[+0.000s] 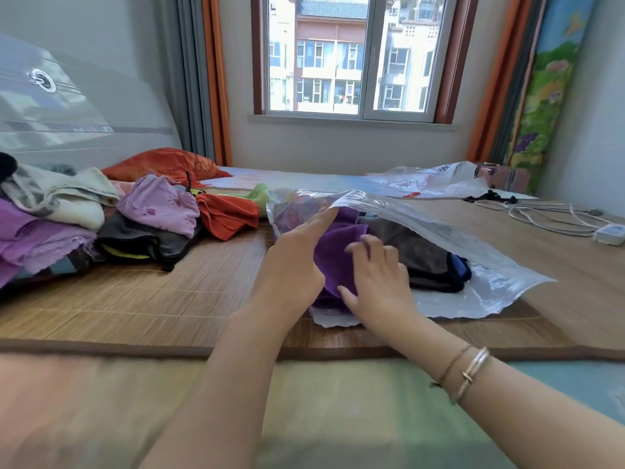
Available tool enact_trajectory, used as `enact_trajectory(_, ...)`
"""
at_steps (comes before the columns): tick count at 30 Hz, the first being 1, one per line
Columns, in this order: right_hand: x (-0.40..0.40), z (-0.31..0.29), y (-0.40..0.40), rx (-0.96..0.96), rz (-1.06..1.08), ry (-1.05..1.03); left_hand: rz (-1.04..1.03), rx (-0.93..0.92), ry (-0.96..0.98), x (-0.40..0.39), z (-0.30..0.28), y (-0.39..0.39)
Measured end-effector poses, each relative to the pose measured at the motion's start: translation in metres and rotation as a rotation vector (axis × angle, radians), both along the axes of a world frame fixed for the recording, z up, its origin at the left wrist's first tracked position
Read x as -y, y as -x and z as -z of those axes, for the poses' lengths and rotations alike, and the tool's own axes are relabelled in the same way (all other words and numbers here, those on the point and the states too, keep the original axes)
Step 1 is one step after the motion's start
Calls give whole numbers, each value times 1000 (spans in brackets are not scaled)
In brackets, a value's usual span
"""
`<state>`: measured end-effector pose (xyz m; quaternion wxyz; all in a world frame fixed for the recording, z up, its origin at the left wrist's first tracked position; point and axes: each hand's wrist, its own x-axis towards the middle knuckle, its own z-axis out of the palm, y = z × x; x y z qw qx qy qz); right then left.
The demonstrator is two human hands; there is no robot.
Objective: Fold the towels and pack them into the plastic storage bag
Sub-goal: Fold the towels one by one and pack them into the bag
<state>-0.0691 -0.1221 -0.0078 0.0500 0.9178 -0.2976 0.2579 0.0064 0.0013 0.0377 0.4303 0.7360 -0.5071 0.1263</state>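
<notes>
Most of the towel pile [111, 214] still sits unfolded left of the plastic bag [456, 245], so you're mid-packing: left hand [297, 255], fingers straight, lifts the flap while right hand [375, 275], fingers spread, presses the purple towel [334, 245]; next, seat it deeper.

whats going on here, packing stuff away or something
A person is packing folded towels into a clear plastic bag lying on a bamboo mat. The left hand lifts the bag's top sheet with straight fingers, while the right hand pushes a folded purple towel into the mouth. A dark grey towel is already inside. A pile of towels waits on the left.
</notes>
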Motion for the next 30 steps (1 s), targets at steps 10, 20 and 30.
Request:
enact_trajectory(10, 28, 6, -80, -464, -106, -251, -15, -11, -62, -3, -5, -14)
enact_trajectory(20, 75, 5, -163, -503, 11, -230, 11, -108, 41, 1, 8, -38)
enact_trajectory(30, 19, 0, -64, -447, -187, -186, 0, -44, -73, -8, 16, -42)
